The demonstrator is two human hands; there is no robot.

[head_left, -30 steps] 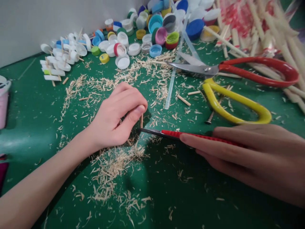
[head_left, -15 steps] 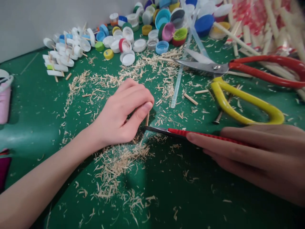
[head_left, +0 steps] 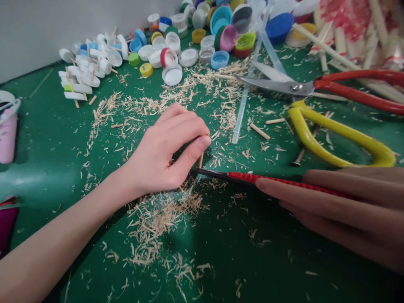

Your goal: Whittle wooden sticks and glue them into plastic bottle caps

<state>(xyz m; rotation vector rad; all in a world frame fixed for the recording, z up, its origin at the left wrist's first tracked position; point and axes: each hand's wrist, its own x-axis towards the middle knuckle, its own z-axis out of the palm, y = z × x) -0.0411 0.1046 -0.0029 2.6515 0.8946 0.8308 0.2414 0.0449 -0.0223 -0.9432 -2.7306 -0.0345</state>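
Head view, hands (head_left: 175,147) holding stick (head_left: 201,160), red-handled blade (head_left: 241,177)

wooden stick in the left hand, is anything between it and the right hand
Only the red cutter, held by the right hand, its tip at the wooden stick below the left hand's fingertips. The scissors lie farther back, out of the way.

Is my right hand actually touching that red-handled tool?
Touching. The head view shows the right hand with one fingertip resting directly on the edge of the red-handled tool, no gap between them.
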